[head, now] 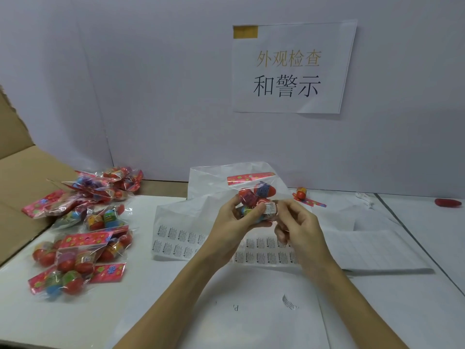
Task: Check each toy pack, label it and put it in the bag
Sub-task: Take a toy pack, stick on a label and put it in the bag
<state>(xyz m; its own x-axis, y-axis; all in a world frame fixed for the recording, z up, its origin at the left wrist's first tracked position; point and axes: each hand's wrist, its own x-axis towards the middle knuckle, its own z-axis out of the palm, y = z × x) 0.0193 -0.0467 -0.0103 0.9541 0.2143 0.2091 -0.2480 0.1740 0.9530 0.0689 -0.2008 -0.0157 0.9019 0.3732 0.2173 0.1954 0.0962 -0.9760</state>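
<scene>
A white paper sign [293, 68] taped to the wall carried two lines of Chinese: "外观检查" in yellowish characters above, "和警示" in black below. On the worktop, a sheet of warning labels [181, 239] showed rows of small stickers, each headed by a triangle mark and "WARNING", with the fine print too small to read. One such sticker [269, 207] on the held toy pack [254, 197] also read "WARNING". A paper sheet [236, 308] nearer the camera showed a single mirrored "P".
</scene>
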